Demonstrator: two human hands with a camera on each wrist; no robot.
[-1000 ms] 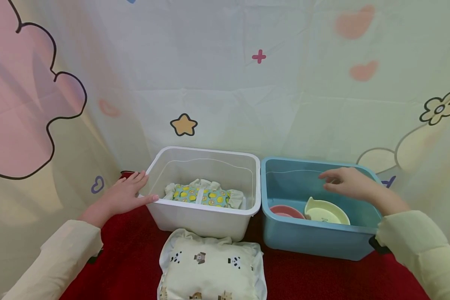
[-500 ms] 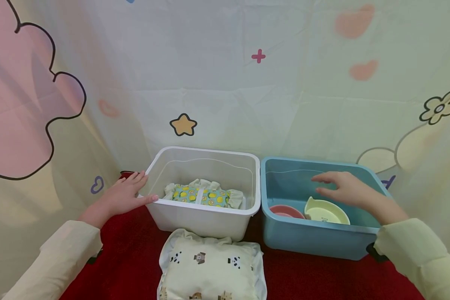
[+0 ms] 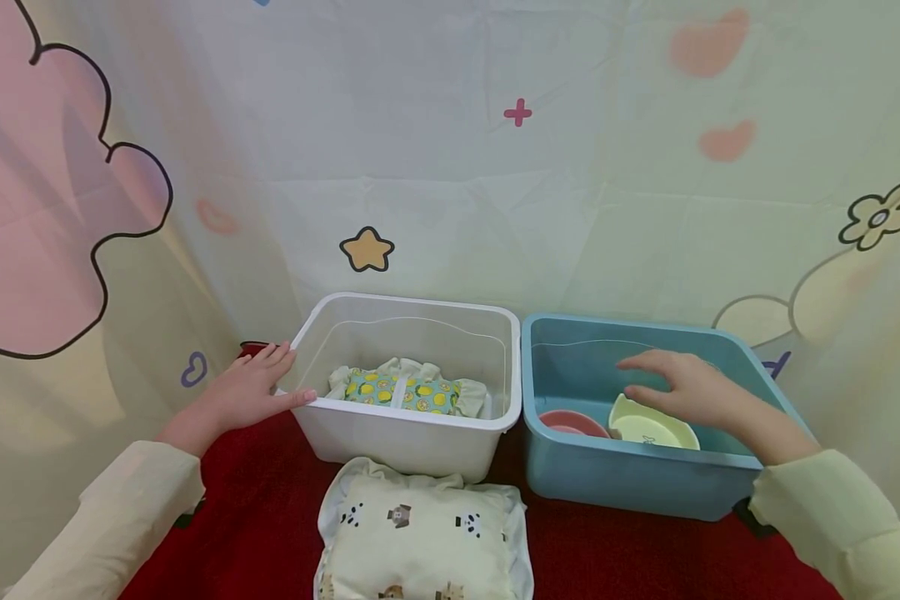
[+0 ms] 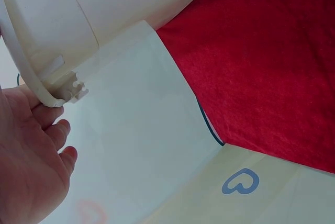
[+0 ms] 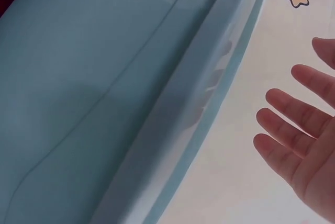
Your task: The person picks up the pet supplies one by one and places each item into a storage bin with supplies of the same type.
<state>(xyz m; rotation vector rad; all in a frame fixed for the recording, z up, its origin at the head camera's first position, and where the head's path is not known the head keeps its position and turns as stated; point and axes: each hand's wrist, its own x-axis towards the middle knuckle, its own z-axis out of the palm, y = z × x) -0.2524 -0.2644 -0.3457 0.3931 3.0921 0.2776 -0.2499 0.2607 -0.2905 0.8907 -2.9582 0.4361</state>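
Note:
My left hand (image 3: 251, 390) rests at the left front corner of a white plastic bin (image 3: 412, 436), its fingers extended along the rim and the thumb lying over the front edge. The left wrist view shows that hand's fingertips (image 4: 65, 127) right below the bin's rim. Inside the white bin lies a lemon-print pillow (image 3: 435, 393) with a ruffled edge. Over the blue bin (image 3: 637, 479) hovers my right hand (image 3: 690, 387), fingers spread, holding nothing. Below it, a pale yellow dish (image 3: 648, 423) and a pink dish (image 3: 573, 422) sit in the blue bin.
A cream pillow (image 3: 420, 537) with animal prints and a ruffled edge lies in front of the white bin. Red cloth (image 3: 637, 546) covers the surface. Behind both bins hangs a printed curtain (image 3: 450, 208).
My right hand has shifted slightly left and lower over the blue bin, and its fingers have opened out. The left hand and the bins stay where they were.

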